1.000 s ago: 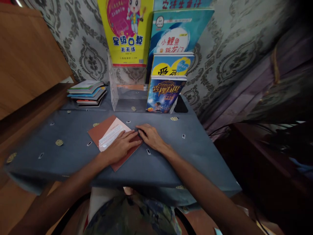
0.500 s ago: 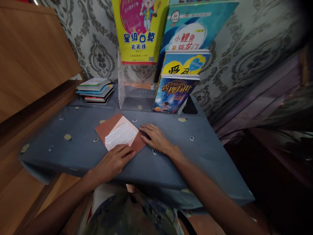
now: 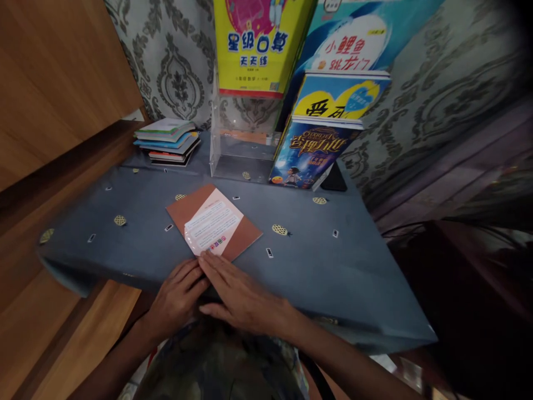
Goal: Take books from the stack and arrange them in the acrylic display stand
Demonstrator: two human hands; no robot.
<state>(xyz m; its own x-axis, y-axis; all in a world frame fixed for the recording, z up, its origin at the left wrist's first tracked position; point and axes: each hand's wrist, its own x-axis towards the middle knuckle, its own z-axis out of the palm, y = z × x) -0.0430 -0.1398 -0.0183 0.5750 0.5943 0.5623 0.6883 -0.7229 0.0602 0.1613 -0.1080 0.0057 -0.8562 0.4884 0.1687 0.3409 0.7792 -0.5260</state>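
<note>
A thin brown booklet with a pale printed panel lies flat and turned at an angle on the table. At its near corner my right hand has its fingers stretched out, with the fingertips at the booklet's edge and the thumb apart. My left hand rests beside it at the table's front edge, its fingers loosely bent and their tips meeting those of the right hand. Nothing shows held in either hand.
A clear acrylic rack holds upright books, with a blue book in front. Behind it lies a dark flat object. A pile of small books stands back left on the blue tablecloth. A wooden cabinet borders the left.
My right hand has left the booklet's right corner and come in beside my left hand. My left hand has drawn back toward the table's front edge. The view has shifted slightly.
</note>
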